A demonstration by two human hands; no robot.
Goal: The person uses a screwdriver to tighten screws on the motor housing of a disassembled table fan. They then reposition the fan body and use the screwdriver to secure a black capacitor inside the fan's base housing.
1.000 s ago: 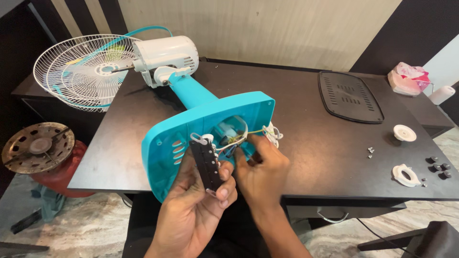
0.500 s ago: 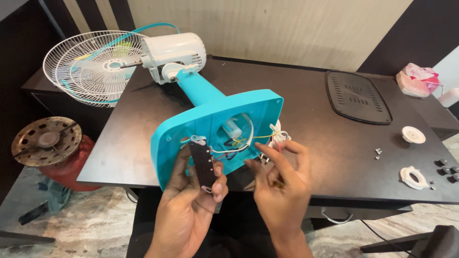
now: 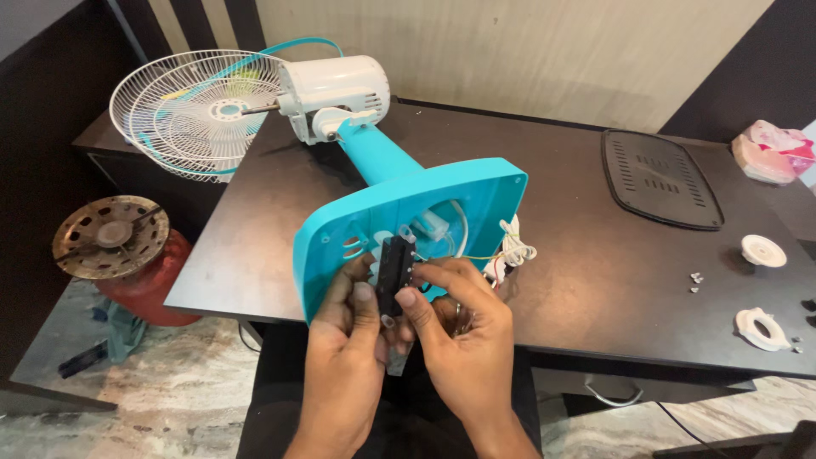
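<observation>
A table fan lies on its side on the dark table (image 3: pixel 595 255), its turquoise base (image 3: pixel 340 229) turned toward me with the underside open. A black switch block (image 3: pixel 393 265) with thin coloured wires sits at the base opening. My left hand (image 3: pixel 348 340) pinches the block from the left. From the right, my right hand (image 3: pixel 463 340) holds the same block with thumb and fingers. A bundled white cord (image 3: pixel 514 251) hangs at the base's right edge. The white motor housing (image 3: pixel 333 93) and wire guard (image 3: pixel 191 110) lie at the far left.
A black vented cover plate (image 3: pixel 661 178) lies at the back right. Two white round plastic parts (image 3: pixel 762 251) (image 3: pixel 761 327) and small screws (image 3: pixel 695 279) sit near the right edge. A pink packet (image 3: pixel 769 151) is far right. A red cylinder with rusty metal disc (image 3: pixel 110 246) stands on the floor, left.
My right hand has moved left from the white cord onto the black switch block, so both hands now hold it. The view has shifted, putting the fan further right.
</observation>
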